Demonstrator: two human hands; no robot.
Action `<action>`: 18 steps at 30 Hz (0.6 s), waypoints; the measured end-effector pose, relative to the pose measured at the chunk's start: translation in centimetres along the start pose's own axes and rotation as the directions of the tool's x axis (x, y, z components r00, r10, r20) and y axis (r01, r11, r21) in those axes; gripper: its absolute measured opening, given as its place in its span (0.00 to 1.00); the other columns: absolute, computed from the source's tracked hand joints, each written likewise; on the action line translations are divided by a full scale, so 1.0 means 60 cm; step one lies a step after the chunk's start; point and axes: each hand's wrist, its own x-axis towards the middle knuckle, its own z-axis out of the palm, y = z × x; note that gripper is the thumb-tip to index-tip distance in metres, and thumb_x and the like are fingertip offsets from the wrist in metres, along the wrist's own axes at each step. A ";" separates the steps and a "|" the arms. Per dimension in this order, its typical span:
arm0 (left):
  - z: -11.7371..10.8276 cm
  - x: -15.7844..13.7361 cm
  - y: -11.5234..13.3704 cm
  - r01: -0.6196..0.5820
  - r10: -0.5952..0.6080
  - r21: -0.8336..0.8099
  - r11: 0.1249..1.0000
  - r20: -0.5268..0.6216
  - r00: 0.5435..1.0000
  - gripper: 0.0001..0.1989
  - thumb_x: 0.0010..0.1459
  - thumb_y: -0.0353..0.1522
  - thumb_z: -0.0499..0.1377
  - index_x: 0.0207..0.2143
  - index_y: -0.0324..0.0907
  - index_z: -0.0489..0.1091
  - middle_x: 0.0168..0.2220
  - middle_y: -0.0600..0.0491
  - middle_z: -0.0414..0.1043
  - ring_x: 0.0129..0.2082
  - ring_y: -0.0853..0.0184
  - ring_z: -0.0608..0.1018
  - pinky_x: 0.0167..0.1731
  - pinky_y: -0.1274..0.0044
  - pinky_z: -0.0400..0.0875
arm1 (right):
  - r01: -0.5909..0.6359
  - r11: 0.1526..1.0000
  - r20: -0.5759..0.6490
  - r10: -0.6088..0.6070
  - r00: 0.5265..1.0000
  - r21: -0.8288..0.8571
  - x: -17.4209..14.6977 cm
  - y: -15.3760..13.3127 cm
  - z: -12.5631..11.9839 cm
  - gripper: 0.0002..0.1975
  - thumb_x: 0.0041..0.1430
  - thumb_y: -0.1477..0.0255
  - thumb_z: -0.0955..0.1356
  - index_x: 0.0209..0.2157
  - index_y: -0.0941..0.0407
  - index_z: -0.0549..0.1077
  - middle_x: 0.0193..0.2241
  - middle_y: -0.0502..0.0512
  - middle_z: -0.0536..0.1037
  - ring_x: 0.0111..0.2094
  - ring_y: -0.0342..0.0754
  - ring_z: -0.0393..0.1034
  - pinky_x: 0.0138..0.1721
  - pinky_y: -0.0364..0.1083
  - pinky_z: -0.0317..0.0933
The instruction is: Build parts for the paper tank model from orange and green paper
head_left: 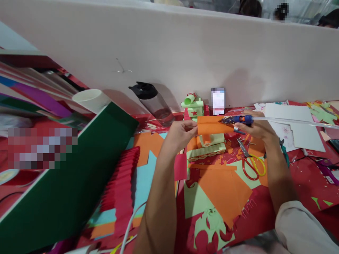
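My left hand [181, 135] pinches the left end of a folded strip of orange paper [210, 129] between thumb and fingers. My right hand [255, 128] is wrapped around a dark blue glue gun [239, 120], from whose back a long clear glue stick [288, 122] runs right. The gun's nozzle points left at the paper's upper part; whether it touches cannot be made out. Below and behind the strip stands a green and red paper model [194, 113] with a red star and rolled green tracks [208, 151]. Scissors [250, 160] with red and yellow handles lie under my right wrist.
A propped phone [218, 101] and a leaning water bottle [156, 106] stand by the white partition [169, 53]. A large green board [66, 183] slants up at left beside pleated red paper [120, 190]. Orange sheets [222, 192], paper scraps and white card [307, 134] cover the red table.
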 end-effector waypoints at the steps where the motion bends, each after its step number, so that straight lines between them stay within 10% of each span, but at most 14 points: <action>1: -0.003 0.000 -0.001 -0.004 0.004 0.005 1.000 -0.012 1.000 0.09 0.45 0.37 0.67 0.24 0.40 0.75 0.24 0.53 0.77 0.25 0.69 0.75 0.27 0.79 0.68 | -0.028 1.000 0.001 0.028 1.000 -0.010 -0.002 0.006 -0.002 0.24 0.63 0.47 0.70 0.26 0.51 0.65 0.24 0.51 0.71 0.26 0.49 0.63 0.29 0.50 0.55; 18: -0.003 0.002 -0.001 -0.009 0.009 0.002 1.000 -0.078 0.997 0.05 0.44 0.33 0.63 0.23 0.40 0.76 0.22 0.54 0.75 0.23 0.71 0.73 0.26 0.81 0.66 | -0.208 0.978 0.069 0.209 0.975 -0.021 -0.011 0.026 -0.013 0.23 0.63 0.47 0.68 0.27 0.51 0.68 0.25 0.51 0.74 0.29 0.50 0.67 0.31 0.49 0.56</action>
